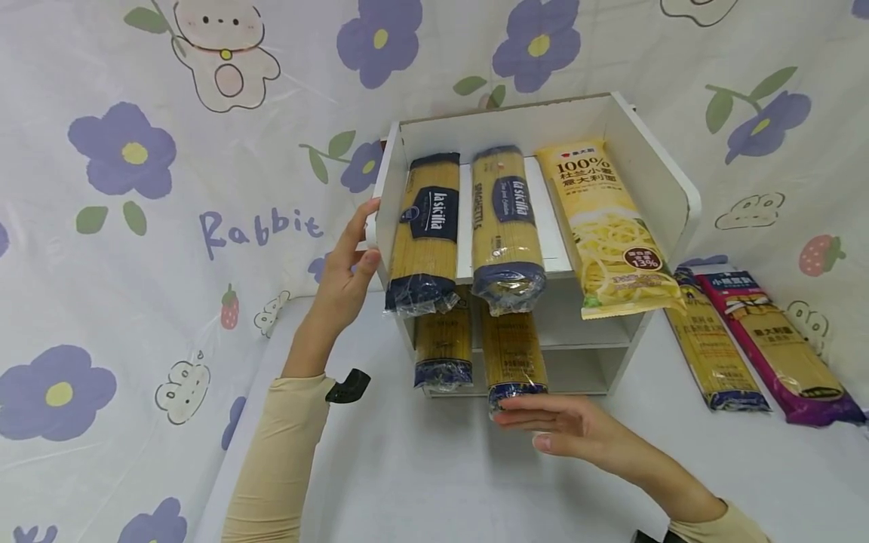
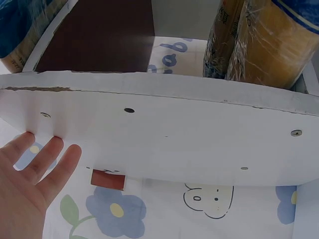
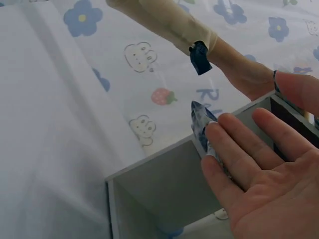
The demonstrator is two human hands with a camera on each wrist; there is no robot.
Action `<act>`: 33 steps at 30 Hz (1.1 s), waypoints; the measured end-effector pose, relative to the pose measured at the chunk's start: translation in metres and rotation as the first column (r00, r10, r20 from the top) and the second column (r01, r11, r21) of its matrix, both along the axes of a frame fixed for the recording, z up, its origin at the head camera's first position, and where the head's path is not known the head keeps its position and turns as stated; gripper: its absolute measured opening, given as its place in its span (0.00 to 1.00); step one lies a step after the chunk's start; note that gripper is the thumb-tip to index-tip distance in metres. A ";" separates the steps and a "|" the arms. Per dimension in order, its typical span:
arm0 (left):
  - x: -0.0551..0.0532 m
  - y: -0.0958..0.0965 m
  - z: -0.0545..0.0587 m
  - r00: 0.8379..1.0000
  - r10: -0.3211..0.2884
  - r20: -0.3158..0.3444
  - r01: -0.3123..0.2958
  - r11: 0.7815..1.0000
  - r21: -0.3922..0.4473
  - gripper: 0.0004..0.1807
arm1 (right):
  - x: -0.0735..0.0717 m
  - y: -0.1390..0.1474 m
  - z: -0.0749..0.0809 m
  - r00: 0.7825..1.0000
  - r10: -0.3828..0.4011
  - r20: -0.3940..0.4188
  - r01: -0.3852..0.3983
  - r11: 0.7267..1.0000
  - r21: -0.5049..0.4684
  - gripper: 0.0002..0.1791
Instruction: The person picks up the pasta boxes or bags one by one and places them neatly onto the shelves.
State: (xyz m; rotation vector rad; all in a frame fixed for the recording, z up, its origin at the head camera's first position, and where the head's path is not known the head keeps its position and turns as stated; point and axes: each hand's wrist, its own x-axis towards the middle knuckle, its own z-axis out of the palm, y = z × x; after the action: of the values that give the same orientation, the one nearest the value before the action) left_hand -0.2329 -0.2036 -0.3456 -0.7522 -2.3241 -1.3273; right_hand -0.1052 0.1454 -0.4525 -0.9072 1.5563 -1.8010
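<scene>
My left hand (image 1: 345, 283) rests its fingertips against the outer left side of a white shelf unit (image 1: 652, 173); the left wrist view shows three fingers extended along that panel. Lower down, my right hand (image 1: 570, 430) has its fingers straight, touching the blue-ended front of a spaghetti pack (image 1: 514, 351) that juts from the middle shelf. In the right wrist view its palm faces the camera and its fingers overlap the crinkled wrapper end (image 3: 200, 124). Left of that pack lies another spaghetti pack (image 1: 443, 343) on the same level.
Along the top level lie two blue-labelled spaghetti packs (image 1: 426, 234) (image 1: 507, 226) and a yellow noodle bag (image 1: 614, 226), their ends past the front edge. On the white table right of the unit are a yellow pasta pack (image 1: 720, 347) and a purple-edged pack (image 1: 781, 339). Flowered cloth (image 1: 204, 302) hangs behind.
</scene>
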 end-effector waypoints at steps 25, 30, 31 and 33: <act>0.000 0.000 -0.001 1.000 -0.003 0.013 0.003 1.000 0.001 0.45 | -0.005 -0.007 -0.002 0.983 -0.130 -0.129 0.137 0.989 0.048 0.23; 0.000 0.000 -0.001 1.000 -0.007 0.021 0.007 1.000 0.005 0.45 | -0.010 -0.007 -0.001 0.982 -0.147 -0.121 0.151 0.988 0.031 0.23; 0.000 0.000 -0.001 1.000 -0.009 0.021 0.009 1.000 0.008 0.46 | -0.011 -0.007 -0.001 0.982 -0.145 -0.118 0.149 0.988 0.026 0.23; 0.000 0.000 0.000 1.000 -0.010 0.022 0.009 1.000 0.011 0.46 | -0.012 -0.007 0.000 0.982 -0.144 -0.120 0.148 0.989 0.022 0.23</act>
State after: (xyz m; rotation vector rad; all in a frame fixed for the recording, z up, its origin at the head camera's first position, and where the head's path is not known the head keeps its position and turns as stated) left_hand -0.2325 -0.2035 -0.3459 -0.7499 -2.3310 -1.3579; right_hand -0.1176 0.1382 -0.4529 -0.9215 1.7608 -1.8474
